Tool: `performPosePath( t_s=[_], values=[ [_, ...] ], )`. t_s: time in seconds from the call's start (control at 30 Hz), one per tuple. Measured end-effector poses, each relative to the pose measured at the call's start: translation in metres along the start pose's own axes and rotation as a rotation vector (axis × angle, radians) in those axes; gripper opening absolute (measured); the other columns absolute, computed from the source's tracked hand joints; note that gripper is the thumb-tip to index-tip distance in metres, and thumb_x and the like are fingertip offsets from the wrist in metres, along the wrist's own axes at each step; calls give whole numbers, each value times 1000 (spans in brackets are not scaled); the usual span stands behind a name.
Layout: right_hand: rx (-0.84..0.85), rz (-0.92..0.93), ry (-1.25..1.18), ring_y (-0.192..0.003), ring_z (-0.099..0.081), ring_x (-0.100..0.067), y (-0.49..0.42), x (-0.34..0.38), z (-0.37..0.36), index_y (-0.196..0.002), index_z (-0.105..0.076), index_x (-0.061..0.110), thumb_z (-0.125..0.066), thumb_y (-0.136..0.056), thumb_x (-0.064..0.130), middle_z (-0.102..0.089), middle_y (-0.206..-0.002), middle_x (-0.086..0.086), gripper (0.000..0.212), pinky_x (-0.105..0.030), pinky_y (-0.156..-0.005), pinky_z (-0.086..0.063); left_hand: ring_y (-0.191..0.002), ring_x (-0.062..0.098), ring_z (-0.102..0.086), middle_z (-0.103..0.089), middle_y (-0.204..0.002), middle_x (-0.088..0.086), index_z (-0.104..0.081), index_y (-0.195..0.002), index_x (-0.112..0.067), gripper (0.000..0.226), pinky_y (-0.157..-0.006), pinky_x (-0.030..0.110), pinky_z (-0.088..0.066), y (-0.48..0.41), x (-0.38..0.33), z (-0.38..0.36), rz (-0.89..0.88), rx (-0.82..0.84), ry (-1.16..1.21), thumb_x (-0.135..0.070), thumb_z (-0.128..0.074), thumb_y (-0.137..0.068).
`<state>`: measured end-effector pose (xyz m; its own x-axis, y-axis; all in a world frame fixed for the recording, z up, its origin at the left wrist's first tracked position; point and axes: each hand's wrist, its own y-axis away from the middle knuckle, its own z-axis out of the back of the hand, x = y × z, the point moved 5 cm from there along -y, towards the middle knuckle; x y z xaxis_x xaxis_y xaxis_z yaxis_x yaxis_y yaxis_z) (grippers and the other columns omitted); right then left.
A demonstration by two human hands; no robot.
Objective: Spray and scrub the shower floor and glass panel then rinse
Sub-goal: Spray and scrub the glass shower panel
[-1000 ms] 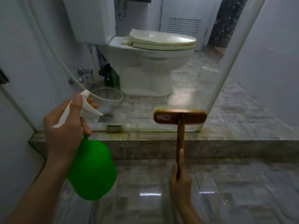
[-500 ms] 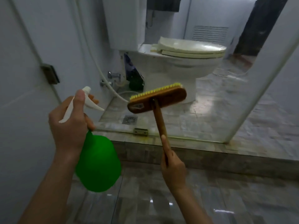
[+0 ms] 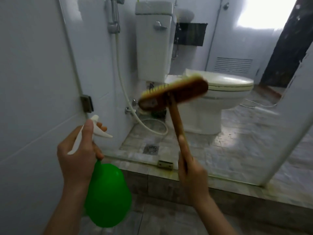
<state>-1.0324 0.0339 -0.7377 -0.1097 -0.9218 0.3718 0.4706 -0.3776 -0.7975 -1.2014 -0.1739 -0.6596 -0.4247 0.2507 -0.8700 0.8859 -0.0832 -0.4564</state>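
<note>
Your left hand was clamped round the neck of the green spray bottle, thumb lying up the white spray head and fingertips curled over the trigger, the nozzle pointing toward the toilet. Your right hand gripped the low end of the wooden brush, one finger stretched along the handle. The brush head was raised and tilted, somewhat blurred, crossing in front of the toilet's bowl with its yellow bristles facing away from you. The glass panel stood between you and the toilet. The shower floor lay round the toilet's base, with a drain left of the toilet and a white hose hanging beside its tank.
</note>
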Motion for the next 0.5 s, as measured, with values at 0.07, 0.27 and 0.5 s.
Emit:
performPosePath(
  t_s=[0.07,0.27,0.5],
  values=[
    [-136,98,-39,-39,-43,-13,-71,25,7,-150,-12,39,-31,-104,31,-48,-56,1,51,-28,-36,-42,-36,18,-43,-68,-61,-5,-75,-75,-45,30,-53,35,-40,-1,-3,2,-16,3,-2,-49,-52,-94],
    [-324,146,-35,-42,-42,-14,-164,38,10,-148,-26,16,-36,-104,24,-50,-58,-4,46,-33,-40,-44,-40,26,-44,-66,-79,31,-75,-75,-46,33,-53,30,-41,1,-1,7,-14,22,-46,-41,-52,-98],
    [120,-70,58,-34,-36,-14,47,-3,-35,-151,-8,44,-40,-96,27,-46,-55,2,66,-26,-32,-33,-43,29,-47,-66,-72,19,-75,-74,-43,35,-54,31,-42,1,10,25,-14,0,-110,-42,-51,-99]
  ],
)
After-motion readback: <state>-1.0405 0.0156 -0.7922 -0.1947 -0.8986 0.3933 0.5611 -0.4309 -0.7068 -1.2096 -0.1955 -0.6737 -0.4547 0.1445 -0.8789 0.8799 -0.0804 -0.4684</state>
